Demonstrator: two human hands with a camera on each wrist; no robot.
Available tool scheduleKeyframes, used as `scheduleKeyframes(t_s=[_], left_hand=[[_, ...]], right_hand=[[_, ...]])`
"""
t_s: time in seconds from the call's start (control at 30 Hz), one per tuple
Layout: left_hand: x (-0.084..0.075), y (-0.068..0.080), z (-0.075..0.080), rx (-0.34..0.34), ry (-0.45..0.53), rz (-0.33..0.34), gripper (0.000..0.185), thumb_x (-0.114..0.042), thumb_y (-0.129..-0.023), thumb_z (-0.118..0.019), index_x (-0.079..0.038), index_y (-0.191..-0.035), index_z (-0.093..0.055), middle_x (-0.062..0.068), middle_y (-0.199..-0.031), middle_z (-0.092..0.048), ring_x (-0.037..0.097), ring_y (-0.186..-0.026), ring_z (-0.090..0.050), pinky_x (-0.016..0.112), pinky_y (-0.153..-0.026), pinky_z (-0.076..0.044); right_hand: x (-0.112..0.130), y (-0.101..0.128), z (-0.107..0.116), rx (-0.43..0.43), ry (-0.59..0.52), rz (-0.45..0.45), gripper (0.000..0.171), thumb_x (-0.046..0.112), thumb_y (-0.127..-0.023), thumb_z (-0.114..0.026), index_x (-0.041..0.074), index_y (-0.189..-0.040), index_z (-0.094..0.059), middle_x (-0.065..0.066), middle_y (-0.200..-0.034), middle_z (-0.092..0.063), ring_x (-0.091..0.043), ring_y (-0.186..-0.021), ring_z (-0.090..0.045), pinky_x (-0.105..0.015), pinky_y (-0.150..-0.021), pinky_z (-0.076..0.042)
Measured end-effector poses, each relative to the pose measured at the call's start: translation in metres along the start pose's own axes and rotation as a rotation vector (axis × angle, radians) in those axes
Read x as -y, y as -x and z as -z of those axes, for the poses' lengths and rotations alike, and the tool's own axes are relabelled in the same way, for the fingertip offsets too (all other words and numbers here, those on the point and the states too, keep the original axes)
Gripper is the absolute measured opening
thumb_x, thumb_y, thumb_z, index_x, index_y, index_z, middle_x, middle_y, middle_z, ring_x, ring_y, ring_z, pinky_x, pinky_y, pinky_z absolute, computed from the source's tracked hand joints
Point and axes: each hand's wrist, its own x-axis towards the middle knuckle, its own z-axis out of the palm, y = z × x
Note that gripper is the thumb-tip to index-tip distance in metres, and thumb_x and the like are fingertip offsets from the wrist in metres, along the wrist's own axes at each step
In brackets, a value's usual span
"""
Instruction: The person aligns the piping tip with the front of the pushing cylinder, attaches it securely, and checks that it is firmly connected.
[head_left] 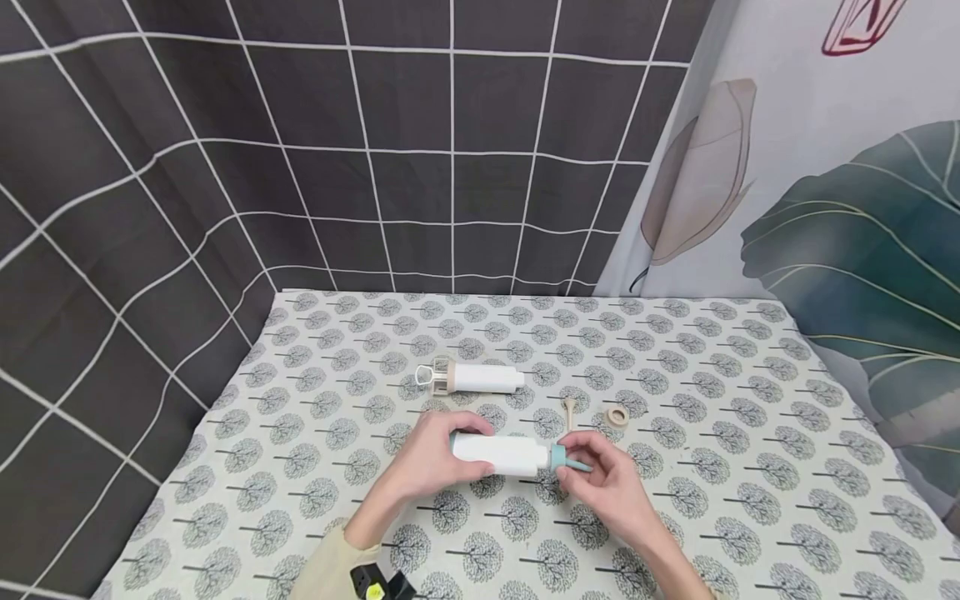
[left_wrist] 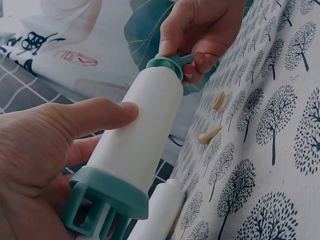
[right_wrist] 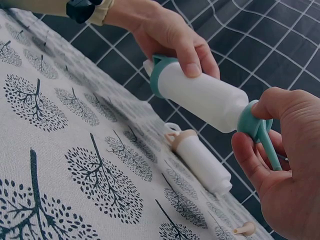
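White squeeze tube with teal fittings, held in both hands above a tree-print cloth.

The left hand curled round the white tube near its teal base collar, thumb lying along the barrel. The right hand pinched the teal nozzle at the tube's right end between thumb and bent fingers. The tube was held level, just above the table, near its middle. Farther off lay a second white tube with a beige collar and wire loop. To the right, a beige nozzle and a beige ring lay just apart. The left wrist view alone showed the open ribs of the collar; contents of either tube could not be seen.
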Motion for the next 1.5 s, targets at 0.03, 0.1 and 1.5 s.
scheduleKeyframes(t_s=[0.03,0.1,1.5], left_hand=[[-0.0004,0.0,-0.0001,0.002,-0.002,-0.001,0.043,-0.006,-0.069,-0.086,-0.006,-0.11,-0.072,0.001,-0.104,-0.072,0.015,-0.091,-0.064,0.038,-0.083,-0.051],[-0.0011,0.0,-0.0001,0.005,-0.007,-0.001,0.042,-0.006,-0.07,-0.086,-0.007,-0.11,-0.072,0.001,-0.104,-0.072,0.015,-0.09,-0.063,0.037,-0.082,-0.051],[-0.0071,0.003,-0.0016,0.0,-0.038,0.009,0.041,-0.007,-0.069,-0.087,-0.008,-0.108,-0.073,0.002,-0.108,-0.071,0.016,-0.091,-0.063,0.036,-0.079,-0.052]], right_hand=[[0.0001,-0.0002,-0.0004,-0.001,-0.001,-0.007,0.033,-0.018,-0.084,-0.062,-0.02,-0.114,-0.049,-0.021,-0.102,-0.063,-0.018,-0.09,-0.067,-0.026,-0.078,-0.056],[0.0007,-0.0005,-0.0013,-0.001,0.009,-0.016,0.033,-0.018,-0.084,-0.062,-0.019,-0.115,-0.049,-0.023,-0.103,-0.062,-0.019,-0.089,-0.067,-0.026,-0.078,-0.056],[-0.0008,-0.0041,-0.0047,0.0,0.112,-0.134,0.033,-0.008,-0.084,-0.068,-0.012,-0.114,-0.054,-0.027,-0.104,-0.061,-0.026,-0.085,-0.069,-0.032,-0.077,-0.058]])
